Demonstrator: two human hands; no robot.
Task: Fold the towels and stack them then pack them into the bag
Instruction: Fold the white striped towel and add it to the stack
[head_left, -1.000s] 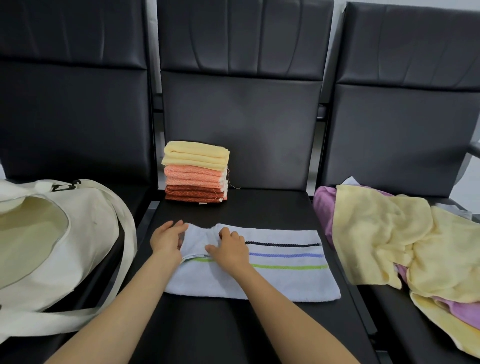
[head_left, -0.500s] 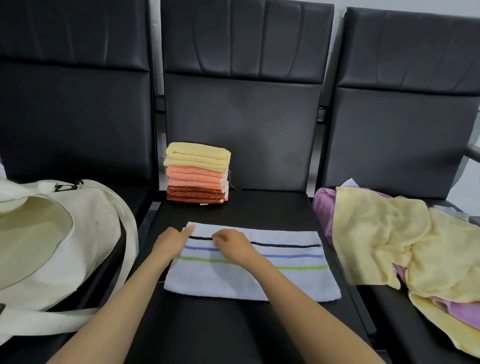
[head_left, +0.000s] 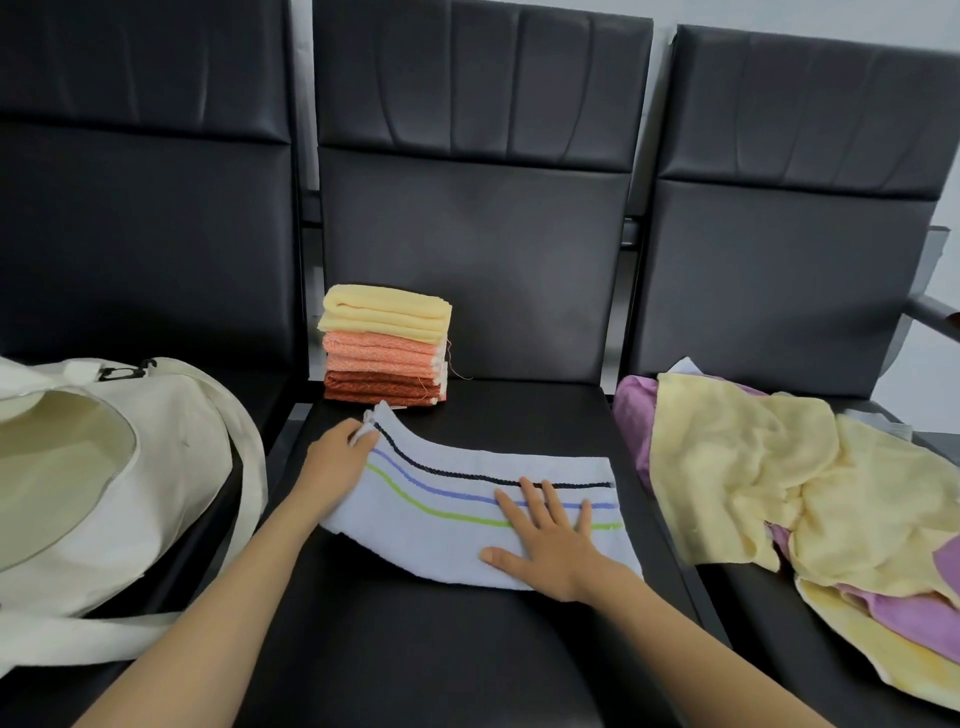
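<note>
— What's over there, biggest things first?

— A row of three black padded seats (head_left: 415, 649). On the left one sits a big cream canvas bag (head_left: 171, 467), mouth gaping, with its strap (head_left: 249, 499) looped over the seat's front edge. The right seat has a loose heap of towels (head_left: 737, 467), pale yellow ones on top and purple (head_left: 631, 415) showing underneath, all crumpled.

— And the middle seat?

— That's where the person is working. A white striped towel (head_left: 457, 535) lies across it, with black, blue and green lines running its length. Most of it is flat on the cushion, but its far left corner is raised off the seat.

— Anything folded?

— A neat stack (head_left: 384, 353) at the back of the same seat, against the backrest: yellow on top, salmon in the middle, rust red at the bottom. It sits just behind the lifted corner. From here I can't tell whether the two touch.

— The hands?

— The left hand (head_left: 337, 460) has its fingers curled round that raised corner, gripping it. The right hand (head_left: 545, 545) lies flat with its fingers spread, palm pressing the towel's right half down onto the cushion.
</note>
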